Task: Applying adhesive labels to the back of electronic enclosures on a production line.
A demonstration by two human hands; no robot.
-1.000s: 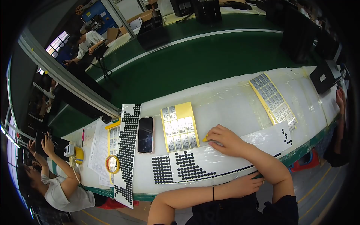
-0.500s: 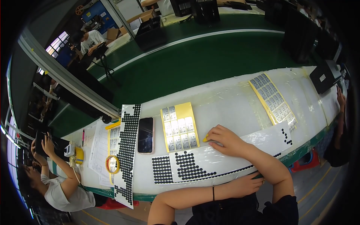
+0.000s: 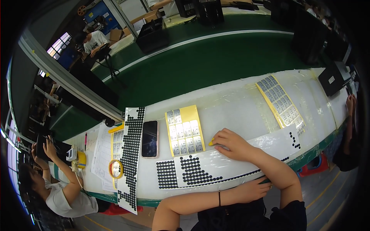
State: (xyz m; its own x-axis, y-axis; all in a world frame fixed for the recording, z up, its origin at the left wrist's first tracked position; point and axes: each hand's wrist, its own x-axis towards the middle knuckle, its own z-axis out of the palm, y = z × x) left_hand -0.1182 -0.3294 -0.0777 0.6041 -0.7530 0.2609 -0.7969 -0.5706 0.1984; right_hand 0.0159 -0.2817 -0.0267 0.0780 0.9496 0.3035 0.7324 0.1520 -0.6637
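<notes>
My right hand [image 3: 232,144] rests on a long white backing sheet [image 3: 246,152], its fingers loosely bent and the thumb apart. What looks like a yellow finger cot [image 3: 211,142] covers one fingertip. My left hand [image 3: 252,190] lies across my body beneath the right elbow, fingers stretched out, holding nothing. Rows of round black stickers [image 3: 192,171] cover the left part of the sheet, and a few more dots [image 3: 294,141] sit at its right end. Just beyond its left part lies a yellow sheet of silver labels [image 3: 184,134], with several labels gone from its upper right.
Left of the labels are a phone [image 3: 150,138], another black-dot sheet [image 3: 131,154], a yellow tape roll [image 3: 115,168] and papers [image 3: 101,150]. Farther right lie another label sheet [image 3: 279,100] and a black box [image 3: 333,79]. Co-workers sit at both ends; a metal post [image 3: 73,73] rises at left.
My hands and the sheets keep their places. At the far right, a co-worker's hand has shifted slightly nearer along the table edge.
</notes>
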